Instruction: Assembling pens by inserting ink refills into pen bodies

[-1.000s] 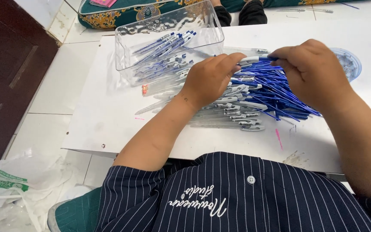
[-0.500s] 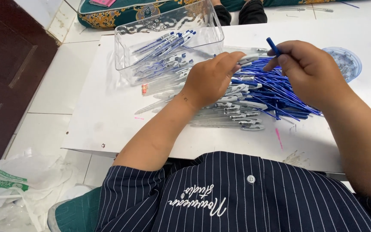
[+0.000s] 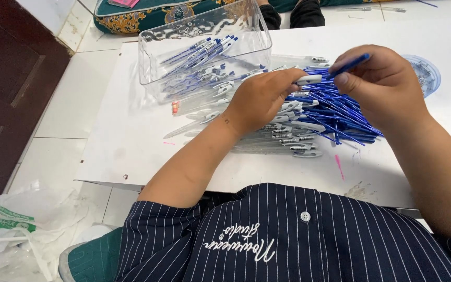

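White board [image 3: 131, 151] w/ pen pile [image 3: 330, 112]; left hand [image 3: 259, 99] grip pinching clear barrel [image 3: 309, 80], right hand [image 3: 387, 86] pinching blue refill [image 3: 351, 63].

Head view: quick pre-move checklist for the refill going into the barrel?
1. Refill pinched in right hand: ok.
2. Barrel held by left hand: ok, its white end shows past the fingertips.
3. Refill tip lined up with barrel opening: cannot tell, the fingers hide the joint.
4. Refill free of the blue pile: ok, it is lifted above it.
5. Clear bin within reach, upright, holding finished pens: ok.
6. Board bare in front of the left forearm: ok, only small bits lie there.
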